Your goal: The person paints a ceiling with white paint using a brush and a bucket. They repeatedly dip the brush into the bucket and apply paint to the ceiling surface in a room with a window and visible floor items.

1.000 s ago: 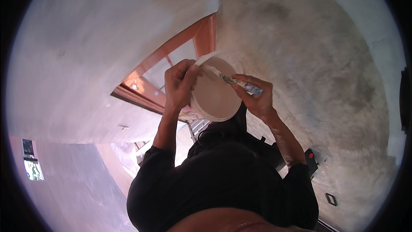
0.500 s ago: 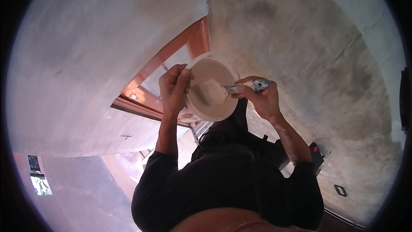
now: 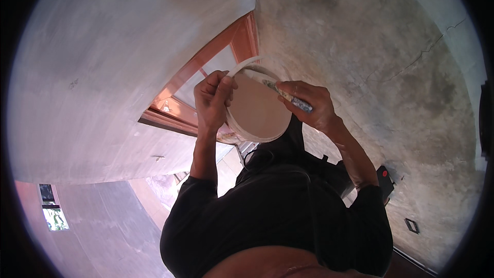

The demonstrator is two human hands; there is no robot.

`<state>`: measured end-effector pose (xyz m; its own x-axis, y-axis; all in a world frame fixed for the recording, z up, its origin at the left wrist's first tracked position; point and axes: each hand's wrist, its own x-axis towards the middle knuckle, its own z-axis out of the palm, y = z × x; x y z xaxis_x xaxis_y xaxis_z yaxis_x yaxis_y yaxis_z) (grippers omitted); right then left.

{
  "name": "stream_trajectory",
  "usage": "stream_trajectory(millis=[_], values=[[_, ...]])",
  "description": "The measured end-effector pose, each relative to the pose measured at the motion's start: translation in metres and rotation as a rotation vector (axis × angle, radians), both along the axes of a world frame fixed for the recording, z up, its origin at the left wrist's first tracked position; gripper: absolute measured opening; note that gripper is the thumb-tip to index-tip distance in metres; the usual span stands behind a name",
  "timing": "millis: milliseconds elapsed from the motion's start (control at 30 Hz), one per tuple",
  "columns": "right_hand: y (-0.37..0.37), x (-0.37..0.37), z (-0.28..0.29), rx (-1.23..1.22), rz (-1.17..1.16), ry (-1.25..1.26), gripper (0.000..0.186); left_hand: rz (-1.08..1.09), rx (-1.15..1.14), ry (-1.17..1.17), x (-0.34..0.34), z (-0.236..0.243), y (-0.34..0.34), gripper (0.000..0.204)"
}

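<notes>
My left hand grips the left rim of a white bucket, fingers closed over the edge. Pale beige paint-like liquid shows inside it. In my right hand is a paintbrush, its handle speckled with dried paint. The brush's pale, coated head rests in the bucket against the inner far side, just below the rim. Its bristle ends cannot be made out.
A wall with grey-brown patches and a crack curves along the right. Ahead on the left is a reddish-brown wooden frame with light panes. A small dark wall box and a black object with a red dot sit at lower right.
The brush has gone from the middle of the bucket up to its far inner side. My right hand has turned, so the handle now points down to the right.
</notes>
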<state>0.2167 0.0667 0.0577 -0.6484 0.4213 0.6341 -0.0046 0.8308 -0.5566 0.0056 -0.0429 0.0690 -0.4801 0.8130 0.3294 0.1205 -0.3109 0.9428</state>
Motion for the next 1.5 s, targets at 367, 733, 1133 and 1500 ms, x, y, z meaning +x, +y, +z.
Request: stream_trajectory(millis=[367,733,1133,1500], values=[[-0.003,0.007,0.003,-0.976,0.185,0.117,0.019,-0.023,0.140,0.028,-0.015,-0.005,0.009,0.025],[0.004,-0.026,0.005,-0.162,-0.057,0.129,0.020,-0.066,0.204,0.023,-0.034,0.003,0.029,0.023],[0.002,0.013,0.036,-0.643,0.013,0.609,0.022,0.160,0.143,-0.058,-0.044,-0.011,0.016,0.025],[0.191,-0.133,0.119,-0.186,-0.246,0.820,0.021,0.363,0.058,-0.039,-0.031,-0.035,-0.034,0.025]])
